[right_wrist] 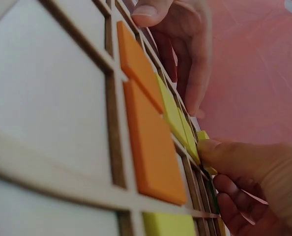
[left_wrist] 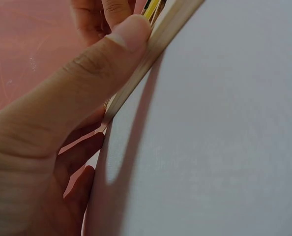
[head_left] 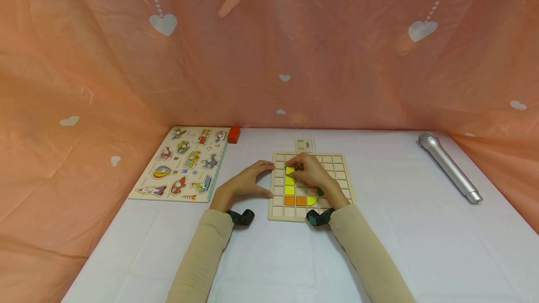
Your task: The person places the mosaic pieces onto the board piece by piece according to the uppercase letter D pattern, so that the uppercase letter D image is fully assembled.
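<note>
A wooden grid board (head_left: 278, 211) lies on the table with coloured tiles in some of its cells. My right hand (head_left: 312, 172) pinches a yellow tile (right_wrist: 203, 134) between thumb and fingers, at the top of a column of yellow square tiles (head_left: 289, 190). Below that column are two orange tiles (head_left: 295, 200), followed by a round-edged yellow tile (head_left: 311, 200). A dark green piece (head_left: 320, 192) shows partly beside my right wrist. Spread along the board's left edge, my left hand (head_left: 245, 182) touches it with thumb (left_wrist: 131, 37) and fingertips.
Just behind the board lies a small pattern card (head_left: 310, 144). A picture puzzle board (head_left: 168, 165) with vehicle pieces is at the left, a red block (head_left: 234, 134) by its far corner. On the right rests a silver microphone (head_left: 450, 167). Pink curtain (head_left: 269, 60) surrounds the table.
</note>
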Tool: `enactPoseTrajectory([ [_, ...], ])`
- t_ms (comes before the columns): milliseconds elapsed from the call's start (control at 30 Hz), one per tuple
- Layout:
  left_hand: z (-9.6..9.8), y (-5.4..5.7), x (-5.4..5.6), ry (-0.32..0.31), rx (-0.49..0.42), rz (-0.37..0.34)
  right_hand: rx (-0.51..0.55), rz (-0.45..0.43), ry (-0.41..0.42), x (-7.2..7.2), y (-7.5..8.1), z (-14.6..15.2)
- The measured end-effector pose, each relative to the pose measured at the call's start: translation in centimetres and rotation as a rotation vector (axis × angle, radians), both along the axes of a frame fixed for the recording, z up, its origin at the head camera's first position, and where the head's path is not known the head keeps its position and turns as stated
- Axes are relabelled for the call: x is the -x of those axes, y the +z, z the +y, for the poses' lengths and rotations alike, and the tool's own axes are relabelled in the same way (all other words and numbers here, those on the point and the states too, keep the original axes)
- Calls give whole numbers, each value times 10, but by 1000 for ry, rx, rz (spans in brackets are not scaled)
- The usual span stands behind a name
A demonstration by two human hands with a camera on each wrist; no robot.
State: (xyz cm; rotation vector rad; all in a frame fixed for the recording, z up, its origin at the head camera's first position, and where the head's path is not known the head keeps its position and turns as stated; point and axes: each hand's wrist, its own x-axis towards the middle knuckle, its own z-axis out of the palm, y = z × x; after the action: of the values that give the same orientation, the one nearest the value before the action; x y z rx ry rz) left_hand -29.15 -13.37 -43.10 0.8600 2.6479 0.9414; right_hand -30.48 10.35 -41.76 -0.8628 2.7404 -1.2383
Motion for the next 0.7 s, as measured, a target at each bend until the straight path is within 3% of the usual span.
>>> enactPoseTrajectory([
  [500, -1, -1, 2, -12, -12, 16, 3, 17, 5, 2, -7, 1],
  [700, 2, 1, 1, -12, -8, 11, 51, -23, -32, 3, 3, 20],
])
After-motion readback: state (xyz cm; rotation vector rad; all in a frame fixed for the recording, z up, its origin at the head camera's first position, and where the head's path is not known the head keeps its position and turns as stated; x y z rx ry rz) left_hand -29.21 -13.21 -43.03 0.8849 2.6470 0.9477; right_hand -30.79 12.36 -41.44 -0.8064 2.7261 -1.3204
